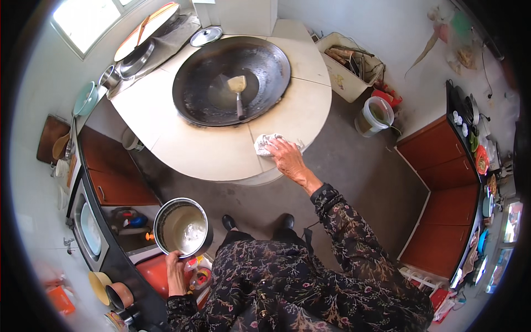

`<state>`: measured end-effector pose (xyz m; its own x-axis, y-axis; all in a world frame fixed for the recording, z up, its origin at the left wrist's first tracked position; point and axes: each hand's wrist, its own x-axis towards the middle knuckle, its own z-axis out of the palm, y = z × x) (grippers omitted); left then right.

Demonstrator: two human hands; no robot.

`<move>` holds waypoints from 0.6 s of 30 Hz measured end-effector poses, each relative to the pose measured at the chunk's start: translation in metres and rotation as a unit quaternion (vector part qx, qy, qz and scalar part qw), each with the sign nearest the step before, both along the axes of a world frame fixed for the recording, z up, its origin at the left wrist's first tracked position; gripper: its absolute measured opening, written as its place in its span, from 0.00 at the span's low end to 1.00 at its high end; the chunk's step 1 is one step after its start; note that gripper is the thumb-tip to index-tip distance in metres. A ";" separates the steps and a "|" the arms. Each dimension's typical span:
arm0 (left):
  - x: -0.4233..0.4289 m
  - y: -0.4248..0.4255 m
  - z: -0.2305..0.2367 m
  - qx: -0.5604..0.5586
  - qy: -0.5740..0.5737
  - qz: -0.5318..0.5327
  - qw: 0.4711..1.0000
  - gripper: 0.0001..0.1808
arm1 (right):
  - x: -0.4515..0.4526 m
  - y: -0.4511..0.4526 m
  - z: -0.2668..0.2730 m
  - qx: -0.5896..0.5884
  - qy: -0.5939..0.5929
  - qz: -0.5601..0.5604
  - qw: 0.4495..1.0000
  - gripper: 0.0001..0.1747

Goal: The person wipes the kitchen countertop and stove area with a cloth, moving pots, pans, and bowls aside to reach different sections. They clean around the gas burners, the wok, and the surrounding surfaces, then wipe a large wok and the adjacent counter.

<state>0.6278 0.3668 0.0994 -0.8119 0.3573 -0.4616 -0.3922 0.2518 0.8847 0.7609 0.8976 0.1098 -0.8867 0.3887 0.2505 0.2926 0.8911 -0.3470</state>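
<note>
My right hand (286,159) presses a crumpled white cloth (267,144) onto the tiled top of a rounded stove (199,153), near its front edge. Low at the left, my left hand (176,267) grips the rim of a metal pot (183,227) with dark outer walls; its inside looks wet and pale. Set into the stove is a large black wok (195,91) with some liquid at its bottom. A spatula (237,89) with a pale, coated blade lies in the wok, its handle toward me.
A metal lid (206,36) rests behind the wok. Right of the stove stand a bin of firewood (346,85) and a plastic bucket (369,120). A counter with a sink (89,232) runs along the left; red-brown cabinets (448,207) line the right.
</note>
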 end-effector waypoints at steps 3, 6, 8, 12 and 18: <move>0.063 0.031 0.045 -0.117 0.195 -0.095 0.969 0.06 | 0.014 0.024 0.001 -0.002 0.010 0.015 1.000 0.24; 0.084 0.024 0.021 -0.099 0.078 -0.061 0.990 0.05 | 0.020 0.051 0.005 0.015 0.033 0.023 0.999 0.18; 0.086 0.005 -0.023 -0.019 -0.159 0.074 0.984 0.09 | 0.021 0.072 -0.003 0.023 0.044 0.018 0.999 0.18; 0.120 0.055 -0.012 -0.096 0.038 -0.034 0.994 0.12 | 0.020 0.118 -0.006 0.024 0.037 0.008 0.999 0.20; 0.152 0.134 -0.012 -0.224 0.115 -0.078 0.965 0.14 | 0.011 0.219 0.009 0.010 -0.067 0.029 0.997 0.24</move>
